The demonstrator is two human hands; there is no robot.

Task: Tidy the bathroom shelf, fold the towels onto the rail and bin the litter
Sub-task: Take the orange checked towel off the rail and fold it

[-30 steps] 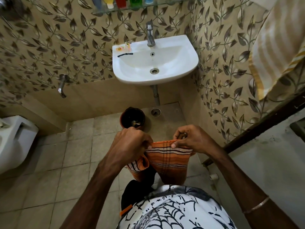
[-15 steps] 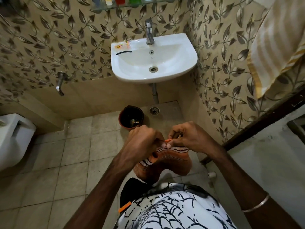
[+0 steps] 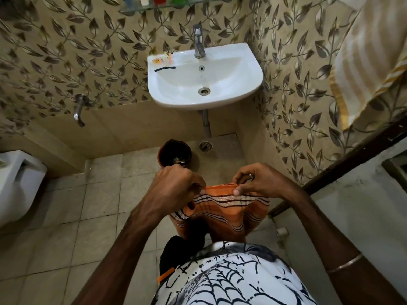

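Dim, warm light, yellowish over the whole room. Brightest on the white sink (image 3: pixel 204 80), with soft glare along its rim and a small shine on the tap (image 3: pixel 199 44). Soft shadows only, darkest under the sink and inside the round bin (image 3: pixel 175 156). Strong wide-angle bending at the edges: wall lines curved, forearms stretched long. Slight blur at the corners and on the striped towel (image 3: pixel 365 62) at upper right; centre fairly sharp.
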